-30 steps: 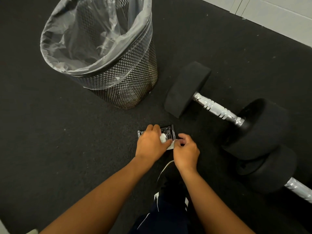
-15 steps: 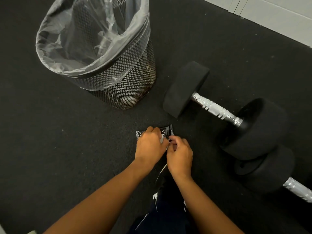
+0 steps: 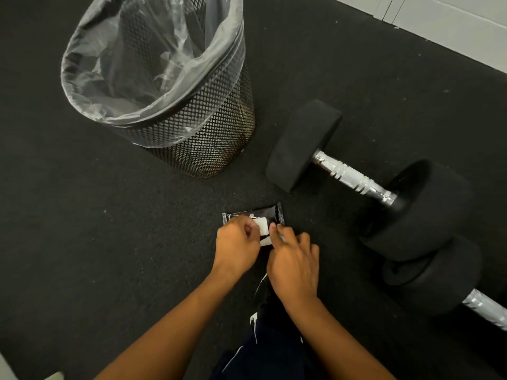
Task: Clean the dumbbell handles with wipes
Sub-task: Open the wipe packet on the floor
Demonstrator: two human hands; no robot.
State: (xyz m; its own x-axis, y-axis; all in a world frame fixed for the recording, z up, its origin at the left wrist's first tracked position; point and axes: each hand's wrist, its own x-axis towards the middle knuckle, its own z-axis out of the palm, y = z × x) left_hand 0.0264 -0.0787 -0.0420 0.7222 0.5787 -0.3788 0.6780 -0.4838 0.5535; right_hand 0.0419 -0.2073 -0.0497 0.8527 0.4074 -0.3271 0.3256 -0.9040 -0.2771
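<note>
A black wipes packet lies on the dark floor in front of me. My left hand presses down on its left part. A white wipe sticks out of the packet's opening between my hands. My right hand has its fingertips at the wipe's right edge. A black dumbbell with a chrome handle lies to the right, apart from my hands. A second dumbbell lies behind it at the right edge, its handle partly cut off.
A black mesh bin lined with a clear plastic bag stands at the upper left. A white wall base runs along the top right. My dark-trousered leg is below my hands.
The white wipe now shows more between my hands. My right hand has slid slightly right and its fingers have spread. The left hand stays on the packet.
</note>
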